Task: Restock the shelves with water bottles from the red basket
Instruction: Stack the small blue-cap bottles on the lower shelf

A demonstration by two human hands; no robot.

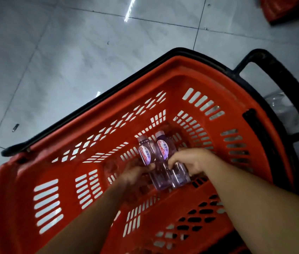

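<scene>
1. Red basket [181, 67]: slotted plastic, filling frame from centre down to 6 o'clock; set on grey tiled floor [53, 52].
2. Rim handle [82, 108]: black, folded flat along basket edge on 10 o'clock side.
3. Outer handle [282, 81]: black, swung out past basket edge toward 2 o'clock.
4. Left bottle [144, 154] & right bottle [163, 149]: clear, purple-tinted, w/ purple-and-white labels; lying side by side and touching on basket bottom, just below frame centre toward 6 o'clock; caps aimed approx. 11 o'clock, bases toward 5 o'clock.
5. Left hand [135, 174]: inside basket, forearm entering from 7 o'clock; thumb laid across lower body of left bottle, fingers hidden beneath; clasped on that bottle as far as motion blur allows.
6. Right hand [194, 160]: inside basket, forearm entering from 4 o'clock; fingers curled over lower half of right bottle, clamped on it.
7. Small dark object [15, 127]: on tiles at 9 o'clock, well apart from basket; too small to identify.
8. Second red item [291, 11]: cut off by frame corner at 1 o'clock; kind not discernible.
</scene>
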